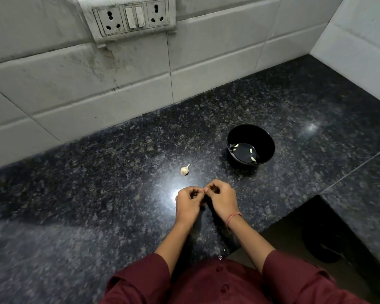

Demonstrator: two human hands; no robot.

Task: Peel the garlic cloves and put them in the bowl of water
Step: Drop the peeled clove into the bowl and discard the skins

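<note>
Your counter [97, 194] is dark speckled granite, glossy, with a seam crossing at the right of the frame. Standing on it, right of centre: one black bowl [264, 137]. Lying at centre, apart from the bowl: one garlic bulb remnant [184, 170].

Three peeled cloves [250, 150] in black bowl of water [270, 140], garlic head [184, 170] nearby

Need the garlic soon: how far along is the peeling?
Done: three pale peeled cloves lie in the round black bowl of water. In hand: the left hand and right hand pinch a small bit, probably a clove. Left: the small whitish garlic piece on the dark speckled counter.
</note>
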